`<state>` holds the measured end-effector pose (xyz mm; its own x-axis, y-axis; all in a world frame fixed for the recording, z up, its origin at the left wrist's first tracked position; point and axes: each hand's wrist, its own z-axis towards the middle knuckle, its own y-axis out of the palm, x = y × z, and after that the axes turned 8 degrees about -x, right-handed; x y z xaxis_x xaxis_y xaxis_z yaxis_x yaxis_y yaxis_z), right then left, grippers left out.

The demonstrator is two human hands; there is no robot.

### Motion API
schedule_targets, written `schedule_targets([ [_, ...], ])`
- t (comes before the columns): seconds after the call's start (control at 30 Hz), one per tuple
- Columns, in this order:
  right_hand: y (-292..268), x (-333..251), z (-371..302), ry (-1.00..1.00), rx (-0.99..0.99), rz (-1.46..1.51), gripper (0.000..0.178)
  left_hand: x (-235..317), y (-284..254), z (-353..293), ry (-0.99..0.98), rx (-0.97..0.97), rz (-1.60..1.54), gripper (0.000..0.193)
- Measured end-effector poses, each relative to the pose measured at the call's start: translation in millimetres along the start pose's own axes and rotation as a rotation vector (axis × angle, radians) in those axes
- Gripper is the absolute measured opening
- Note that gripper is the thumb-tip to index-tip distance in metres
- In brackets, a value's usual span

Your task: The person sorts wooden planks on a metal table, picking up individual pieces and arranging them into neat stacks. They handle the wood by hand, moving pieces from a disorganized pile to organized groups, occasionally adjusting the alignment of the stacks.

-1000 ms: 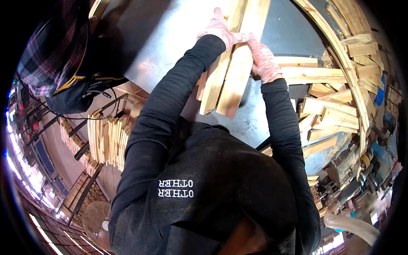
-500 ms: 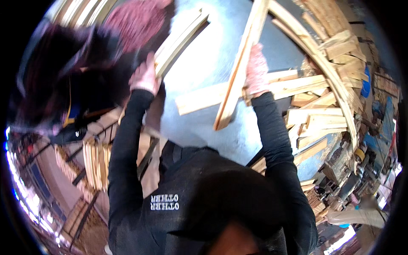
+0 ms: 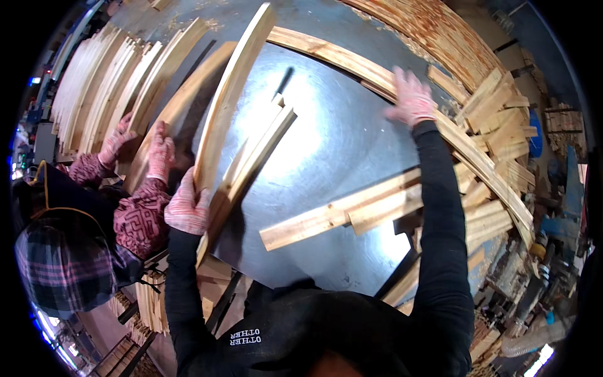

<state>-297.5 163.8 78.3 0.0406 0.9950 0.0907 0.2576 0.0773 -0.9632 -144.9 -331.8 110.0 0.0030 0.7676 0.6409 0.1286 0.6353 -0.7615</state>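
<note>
My left hand [image 3: 188, 204], in a pink-and-white knit glove, is wrapped round the lower part of a long wooden board [image 3: 232, 94] that stands on edge and slants up and away. Just right of it, shorter wooden strips [image 3: 254, 154] lie on the metal table [image 3: 326, 151]. My right hand [image 3: 411, 97], gloved alike, reaches out with fingers spread over a long plank [image 3: 339, 56] along the table's far right side; the plank looks curved in this view. Below my right forearm, short boards [image 3: 333, 218] lie overlapping on the tabletop.
At left a co-worker in a plaid cap [image 3: 63, 264] has both gloved hands by another board [image 3: 182, 103]. Behind them stand rows of boards [image 3: 94, 88]. Offcuts [image 3: 496, 113] pile up at right, with a reddish-brown stack of wood [image 3: 433, 31] beyond.
My right hand has left the slanted board in the middle and moved up and right to the long plank. My left hand now grips an upright board. The co-worker has drawn back left.
</note>
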Motion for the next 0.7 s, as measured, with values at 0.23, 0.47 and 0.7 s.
schedule_targets([
  [0.23, 8, 25, -5, 0.064, -0.114, -0.055, 0.073, -104, 3, 15, -0.216, -0.239, 0.55, 0.057],
  [0.47, -121, 5, -29, -0.108, -0.371, 0.288, 0.054, -132, 16, 26, -0.35, -0.262, 0.629, 0.052],
  [0.7, -147, -33, -64, -0.128, -0.424, 0.88, 0.055, -95, -6, 50, -0.332, -0.237, 0.401, 0.041],
])
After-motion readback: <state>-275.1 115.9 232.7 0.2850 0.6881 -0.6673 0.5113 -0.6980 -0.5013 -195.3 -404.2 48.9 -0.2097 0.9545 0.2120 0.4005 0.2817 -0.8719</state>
